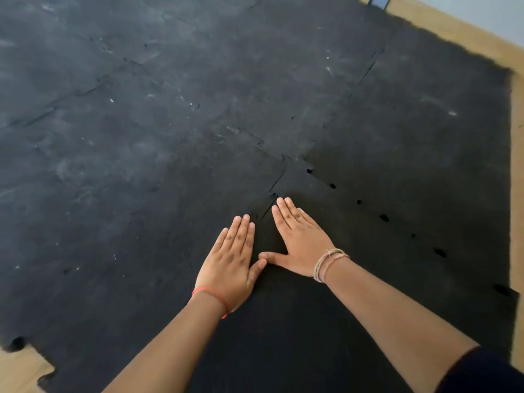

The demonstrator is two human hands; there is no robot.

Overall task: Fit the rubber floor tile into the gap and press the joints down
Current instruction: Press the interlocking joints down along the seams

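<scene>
Both hands, left hand and right hand, lie flat, fingers together, thumbs touching, on the black interlocking rubber floor tile. Its jigsaw joint runs just past the fingertips, faint against the dark rubber.

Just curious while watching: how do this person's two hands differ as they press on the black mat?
The left hand lies nearer the person, wearing one red thread; the right hand reaches farther, its fingertips almost at the puzzle-shaped joint, wearing several pale threads. The left thumb tucks close; the right thumb spreads wide. Both lie flat, palm down, on the rubber floor tile, thumbs touching.

Gym-like room: interlocking rubber mats
</scene>
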